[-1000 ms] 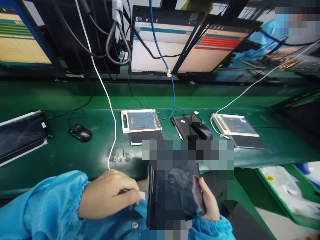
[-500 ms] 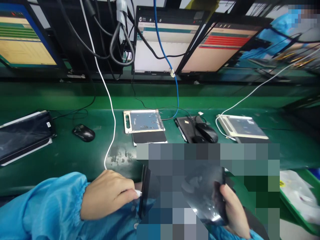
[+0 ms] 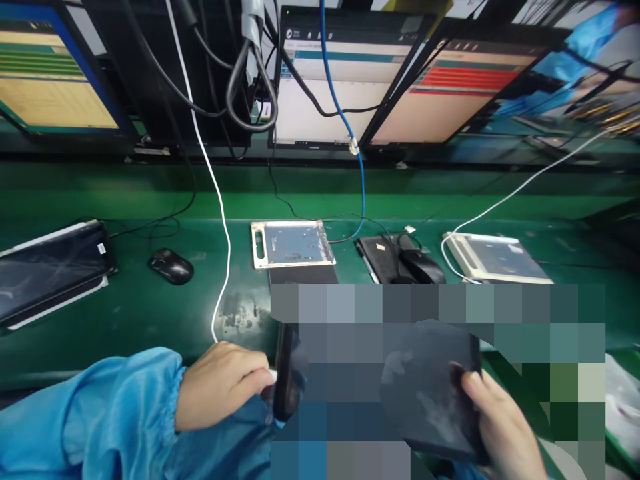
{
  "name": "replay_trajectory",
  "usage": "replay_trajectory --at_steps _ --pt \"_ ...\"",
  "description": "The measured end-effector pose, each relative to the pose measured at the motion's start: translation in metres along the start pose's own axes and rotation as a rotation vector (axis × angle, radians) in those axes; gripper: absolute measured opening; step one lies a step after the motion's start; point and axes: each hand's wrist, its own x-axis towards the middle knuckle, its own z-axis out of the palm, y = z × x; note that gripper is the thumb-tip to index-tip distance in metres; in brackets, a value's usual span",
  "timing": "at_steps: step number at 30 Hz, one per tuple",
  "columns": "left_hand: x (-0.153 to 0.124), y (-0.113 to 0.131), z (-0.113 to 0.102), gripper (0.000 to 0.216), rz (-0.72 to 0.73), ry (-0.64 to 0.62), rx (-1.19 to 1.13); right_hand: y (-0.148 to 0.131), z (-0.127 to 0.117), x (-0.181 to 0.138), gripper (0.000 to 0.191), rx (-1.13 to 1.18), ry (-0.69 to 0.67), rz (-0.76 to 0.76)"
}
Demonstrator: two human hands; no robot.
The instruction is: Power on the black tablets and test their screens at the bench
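Observation:
My left hand (image 3: 225, 380) pinches the white plug (image 3: 273, 377) of a cable between thumb and finger. The plug meets the left edge of a dark tablet (image 3: 435, 393); whether it sits inside a port I cannot tell. The white cable (image 3: 227, 233) runs from this hand up across the bench toward the monitors. On the tablet's right edge, my right hand (image 3: 503, 417) is closed, its thumb over the glossy front. A blurred block pattern hides the middle of the tablet.
On the green bench (image 3: 125, 320) lie a black mouse (image 3: 171, 265), a framed white device (image 3: 295, 244), a black tablet stack (image 3: 55, 267) at left and another white device (image 3: 505, 257) at right. Monitors (image 3: 345, 80) and hanging cables stand behind. A plastic-lined bin (image 3: 623, 400) is at lower right.
The tablet has turned slightly, its right side and my right hand shifting right in view. My left hand keeps its pinch on the plug. The whole view has shifted a little.

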Motion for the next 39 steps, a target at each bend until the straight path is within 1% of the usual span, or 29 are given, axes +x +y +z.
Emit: replay_trajectory --at_steps 3,4,5,6,7,9,11,13,15,18,21,25,29,34,39 --pt "0.013 -0.012 -0.01 0.033 -0.034 -0.016 -0.026 0.0 0.01 0.017 0.058 0.039 -0.07 0.084" --pt "0.019 -0.019 -0.014 0.029 -0.041 -0.005 -0.053 0.0 0.017 0.024 0.058 0.031 -0.1 0.072" --pt "0.025 -0.027 -0.017 0.025 -0.041 0.016 -0.112 -0.001 0.025 0.032 0.057 0.013 -0.142 0.05" --pt "0.032 -0.037 -0.02 0.027 -0.038 0.041 -0.2 -0.001 0.036 0.041 0.057 -0.011 -0.189 0.02" --pt "0.039 -0.046 -0.023 0.035 -0.035 0.075 -0.296 -0.003 0.048 0.052 0.057 -0.045 -0.238 -0.024" --pt "0.054 -0.066 -0.027 0.055 -0.035 0.156 -0.43 -0.006 0.074 0.076 0.057 -0.165 -0.299 -0.192" --pt "0.069 -0.083 -0.03 0.067 -0.058 0.261 -0.42 -0.009 0.102 0.105 0.06 -0.296 -0.275 -0.396" --pt "0.084 -0.096 -0.033 0.073 -0.089 0.369 -0.35 -0.011 0.126 0.137 0.063 -0.383 -0.202 -0.54" --pt "0.1 -0.104 -0.038 0.073 -0.131 0.448 -0.281 -0.012 0.145 0.166 0.062 -0.434 -0.163 -0.591" --pt "0.122 -0.112 -0.048 0.068 -0.204 0.54 -0.174 -0.013 0.163 0.198 0.054 -0.521 -0.14 -0.65" --pt "0.137 -0.115 -0.059 0.066 -0.25 0.569 -0.107 -0.011 0.171 0.214 0.051 -0.589 -0.128 -0.683" --pt "0.145 -0.115 -0.066 0.063 -0.291 0.563 -0.083 -0.007 0.172 0.219 0.056 -0.645 -0.112 -0.703" --pt "0.147 -0.116 -0.066 0.059 -0.294 0.546 -0.091 -0.005 0.171 0.218 0.06 -0.654 -0.107 -0.704" --pt "0.148 -0.118 -0.066 0.06 -0.302 0.544 -0.099 -0.006 0.171 0.217 0.055 -0.637 -0.117 -0.692" --pt "0.147 -0.11 -0.066 0.063 -0.307 0.562 -0.084 -0.007 0.171 0.216 0.057 -0.62 -0.129 -0.675"
